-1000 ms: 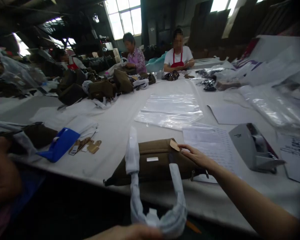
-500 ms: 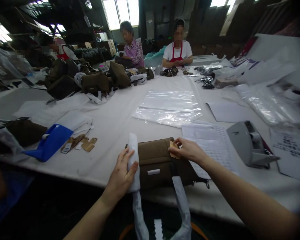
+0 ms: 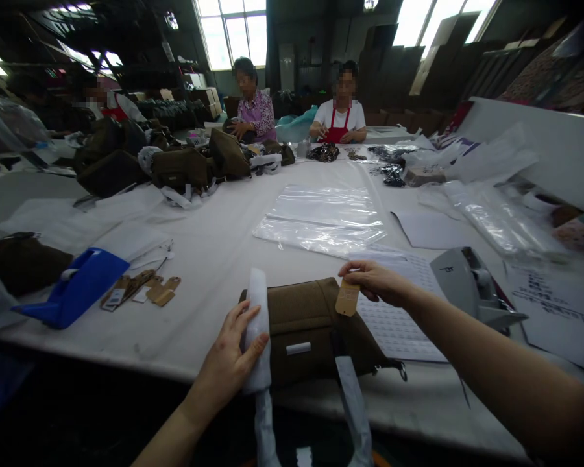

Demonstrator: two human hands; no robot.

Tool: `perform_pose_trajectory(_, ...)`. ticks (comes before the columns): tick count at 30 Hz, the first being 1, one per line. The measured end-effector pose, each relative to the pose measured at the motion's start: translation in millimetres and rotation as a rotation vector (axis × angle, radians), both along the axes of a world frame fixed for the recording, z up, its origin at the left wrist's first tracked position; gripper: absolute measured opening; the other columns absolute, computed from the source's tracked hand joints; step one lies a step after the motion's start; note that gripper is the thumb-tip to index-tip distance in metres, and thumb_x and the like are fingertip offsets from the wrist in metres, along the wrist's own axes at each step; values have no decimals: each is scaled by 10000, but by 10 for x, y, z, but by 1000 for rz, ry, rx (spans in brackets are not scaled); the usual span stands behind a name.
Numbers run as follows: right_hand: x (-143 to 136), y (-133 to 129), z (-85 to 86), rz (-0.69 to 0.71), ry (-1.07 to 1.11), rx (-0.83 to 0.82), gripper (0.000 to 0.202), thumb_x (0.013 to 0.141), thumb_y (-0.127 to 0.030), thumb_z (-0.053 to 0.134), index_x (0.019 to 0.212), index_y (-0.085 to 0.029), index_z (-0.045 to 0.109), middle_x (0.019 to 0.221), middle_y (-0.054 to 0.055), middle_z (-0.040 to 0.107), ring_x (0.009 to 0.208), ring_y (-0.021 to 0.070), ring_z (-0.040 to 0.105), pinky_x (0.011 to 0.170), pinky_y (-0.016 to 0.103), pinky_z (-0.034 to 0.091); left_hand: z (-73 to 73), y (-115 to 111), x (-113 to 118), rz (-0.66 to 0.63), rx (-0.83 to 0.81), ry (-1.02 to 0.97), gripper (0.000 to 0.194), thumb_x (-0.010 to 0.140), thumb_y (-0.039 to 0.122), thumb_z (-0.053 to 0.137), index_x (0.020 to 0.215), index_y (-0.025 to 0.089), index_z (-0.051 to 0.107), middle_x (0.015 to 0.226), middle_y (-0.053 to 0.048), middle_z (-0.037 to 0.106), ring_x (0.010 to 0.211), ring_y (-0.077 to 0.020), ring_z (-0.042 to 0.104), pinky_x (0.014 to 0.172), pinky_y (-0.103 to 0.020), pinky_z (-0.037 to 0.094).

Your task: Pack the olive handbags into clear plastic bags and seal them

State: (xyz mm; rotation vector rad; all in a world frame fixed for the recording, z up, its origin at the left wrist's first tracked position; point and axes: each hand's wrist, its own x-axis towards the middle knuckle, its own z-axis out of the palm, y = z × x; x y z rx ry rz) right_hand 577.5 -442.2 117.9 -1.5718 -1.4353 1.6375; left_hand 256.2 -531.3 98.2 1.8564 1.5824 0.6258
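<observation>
Hangtag (image 3: 346, 299) handling seemed in hand: right hand (image 3: 383, 283) pinched it by top, beside olive handbag (image 3: 299, 308) at table (image 3: 175, 353) edge. Left hand (image 3: 224, 357) held wrapped handle (image 3: 257, 288). Next move seemingly called for steady handbag, narrow pinch.

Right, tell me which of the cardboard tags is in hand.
The one pinched in the right hand, by the brown bag; the others lie in a loose bunch beside the blue tape dispenser.

Bare tabletop (image 3: 207, 272) separates brown tags (image 3: 163, 292) from the wrapped strap (image 3: 257, 295)
</observation>
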Motion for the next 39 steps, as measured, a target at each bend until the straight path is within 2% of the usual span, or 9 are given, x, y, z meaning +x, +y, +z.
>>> perform_pose_trajectory(3,82,77,269,209,69,-55,263,661,-298,692,861,-138,632,753,35,640,643,136,596,536,220,475,-9,16,-42,-14,-7,-19,485,860,478,435,1276,228,452,1407,-67,314,1314,-232,295,1125,-435,222)
perform_pose_trajectory(7,20,249,371,355,-94,-8,261,635,-304,713,849,-163,667,732,28,644,688,175,605,602,281,486,-53,98,-98,-2,-7,-76,424,879,474,387,1211,242,514,1354,-52,381,1281,-211,343,1121,-416,232)
perform_pose_trajectory(11,-236,411,88,232,-363,153,188,560,-298,771,666,-187,662,689,25,602,795,235,585,704,330,466,-138,218,-119,111,-23,-82,444,824,527,457,1137,227,555,1346,-69,382,1288,-245,325,1119,-446,205)
perform_pose_trajectory(14,-344,351,-244,62,-388,202,485,479,-324,833,917,-211,659,918,55,609,1045,290,508,885,377,412,-178,247,-119,300,-171,-174,699,748,578,544,1307,194,374,1420,-132,268,1331,-292,245,1110,-479,189)
perform_pose_trajectory(19,-292,15,-635,-77,-246,79,615,697,-634,608,1093,-167,553,886,84,643,806,230,623,698,369,514,-150,281,-77,344,-461,-517,716,744,555,582,1315,188,356,1362,-146,396,1238,-286,409,1057,-435,304)
perform_pose_trajectory(27,-195,-9,-595,-397,-228,354,665,660,-563,667,1169,-208,428,1097,76,572,1033,249,538,906,374,418,-332,796,149,109,-18,-566,633,758,453,608,1285,170,401,1317,-114,461,1214,-237,439,1046,-351,336)
perform_pose_trajectory(33,-45,-468,-626,-335,-502,264,652,633,-613,656,1097,-197,464,947,81,597,904,296,575,826,431,436,-645,297,221,67,-47,-452,511,854,449,490,1289,210,370,1314,-100,451,1226,-220,430,1059,-383,329)
perform_pose_trajectory(37,-158,-519,-607,-381,-654,482,646,704,-539,617,1219,-197,429,1170,120,533,1127,316,473,969,461,371,-523,309,248,95,180,-172,515,856,411,502,1307,198,375,1400,-123,341,1322,-244,296,1099,-440,268)
perform_pose_trajectory(39,-281,-471,-611,-365,-676,692,523,796,-441,537,1255,-211,440,1328,99,429,1266,279,345,1061,438,289,-378,457,309,-42,352,10,419,891,327,445,1299,233,416,1435,-81,317,1360,-229,217,1134,-463,184)
